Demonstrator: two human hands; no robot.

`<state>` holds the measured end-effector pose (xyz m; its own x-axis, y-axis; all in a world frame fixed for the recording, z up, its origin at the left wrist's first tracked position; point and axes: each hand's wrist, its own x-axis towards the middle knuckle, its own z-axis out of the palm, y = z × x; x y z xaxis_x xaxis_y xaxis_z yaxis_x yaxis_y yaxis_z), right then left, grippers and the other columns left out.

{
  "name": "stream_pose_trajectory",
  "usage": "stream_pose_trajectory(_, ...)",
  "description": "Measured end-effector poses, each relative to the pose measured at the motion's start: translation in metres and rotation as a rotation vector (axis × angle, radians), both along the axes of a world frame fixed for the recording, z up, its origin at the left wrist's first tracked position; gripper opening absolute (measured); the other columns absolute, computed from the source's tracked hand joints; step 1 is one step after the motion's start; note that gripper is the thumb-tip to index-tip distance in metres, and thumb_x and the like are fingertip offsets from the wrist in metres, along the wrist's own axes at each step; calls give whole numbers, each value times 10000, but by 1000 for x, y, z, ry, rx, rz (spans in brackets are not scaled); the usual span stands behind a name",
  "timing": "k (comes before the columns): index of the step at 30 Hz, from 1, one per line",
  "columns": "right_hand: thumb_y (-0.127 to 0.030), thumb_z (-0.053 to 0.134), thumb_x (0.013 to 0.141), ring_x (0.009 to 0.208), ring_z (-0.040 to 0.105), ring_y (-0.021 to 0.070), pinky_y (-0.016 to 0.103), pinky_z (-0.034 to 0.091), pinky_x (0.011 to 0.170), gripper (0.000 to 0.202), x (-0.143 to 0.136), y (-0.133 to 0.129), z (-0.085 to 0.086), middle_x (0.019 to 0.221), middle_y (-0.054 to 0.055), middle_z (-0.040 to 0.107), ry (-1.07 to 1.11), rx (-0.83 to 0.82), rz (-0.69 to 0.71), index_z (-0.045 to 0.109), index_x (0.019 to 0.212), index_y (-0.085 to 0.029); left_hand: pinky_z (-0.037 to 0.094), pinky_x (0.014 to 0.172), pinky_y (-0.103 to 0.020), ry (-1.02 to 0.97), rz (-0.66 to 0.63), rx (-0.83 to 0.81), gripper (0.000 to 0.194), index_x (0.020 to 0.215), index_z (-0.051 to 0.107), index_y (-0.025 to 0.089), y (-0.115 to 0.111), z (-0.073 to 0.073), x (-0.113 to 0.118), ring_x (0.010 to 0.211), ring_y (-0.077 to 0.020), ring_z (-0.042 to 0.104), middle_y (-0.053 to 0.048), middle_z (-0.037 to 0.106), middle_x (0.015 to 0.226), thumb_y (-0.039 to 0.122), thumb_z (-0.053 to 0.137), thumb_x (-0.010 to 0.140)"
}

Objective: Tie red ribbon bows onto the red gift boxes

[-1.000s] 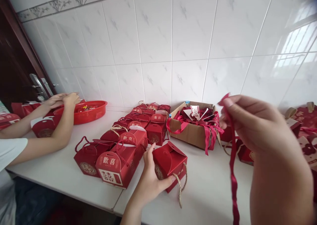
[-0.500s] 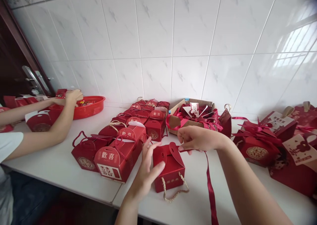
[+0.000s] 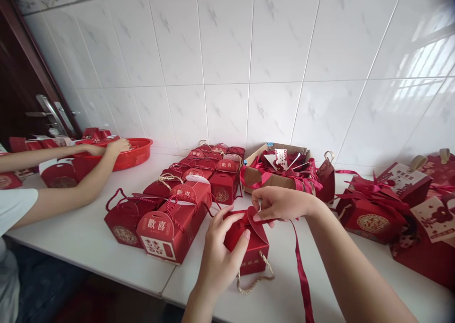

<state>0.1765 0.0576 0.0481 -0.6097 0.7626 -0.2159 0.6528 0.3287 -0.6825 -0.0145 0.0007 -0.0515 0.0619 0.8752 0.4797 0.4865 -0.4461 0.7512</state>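
Ribbon: the long red ribbon trails from under my right hand down the near part of the white table.
Rope handle: the tan rope handle hangs off the near side of the small red box.
Small red box: it stands upright on the table, between my hands.
My left hand: my left hand is open and curved, fingers and thumb apart, against the box's left and top.
My right hand: my right hand pinches the ribbon at the top flap.
Left rows: tied red boxes run from near to far.
Right side: bow-topped boxes stand close together.
Far middle: a cardboard box holds more ribbons.
Far left: another person's hands are at a red basin.
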Motion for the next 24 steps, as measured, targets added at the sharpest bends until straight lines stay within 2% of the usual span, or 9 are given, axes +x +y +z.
stream_pose_trajectory(5, -334, 627, 800, 489, 395, 69, 186, 300, 431, 226, 0, -1, 1, 608, -55, 481, 26, -10, 8, 444, 794, -202, 408, 1037, -426, 32, -23, 25, 266, 1073, 639, 219, -3, 2, 3, 1207, -246, 500, -90, 541, 1266, 244, 548, 825)
stream_pose_trajectory(11, -340, 664, 775, 584, 438, 86, 196, 346, 516, 250, 3, -3, 3, 678, -35, 500, 35, 47, 97, 464, 763, -191, 444, 1003, -418, 117, -43, 32, 346, 1073, 642, 219, -13, 11, 4, 1150, -242, 543, -76, 576, 1224, 139, 532, 755)
stream_pose_trajectory(17, -304, 687, 744, 641, 489, 100, 200, 356, 541, 229, -3, -11, 8, 721, -22, 517, -31, 106, 170, 495, 724, -179, 458, 959, -467, 292, -16, 44, 331, 1090, 633, 222, -23, 20, 6, 1107, -273, 557, -84, 599, 1180, 183, 534, 776)
stream_pose_trajectory(20, -295, 680, 745, 640, 476, 98, 203, 352, 542, 210, -3, -12, 8, 735, -23, 513, -69, 140, 164, 503, 744, -182, 487, 912, -428, 278, -46, 24, 310, 1117, 618, 232, -25, 23, 8, 1043, -246, 584, -78, 617, 1118, 203, 486, 837)
stream_pose_trajectory(24, -302, 661, 761, 651, 473, 101, 206, 354, 553, 212, -3, -14, 9, 729, -24, 502, -53, 147, 198, 491, 729, -179, 498, 883, -392, 234, -52, 6, 241, 1018, 652, 242, -26, 23, 10, 990, -222, 605, -67, 633, 1057, 245, 447, 893)
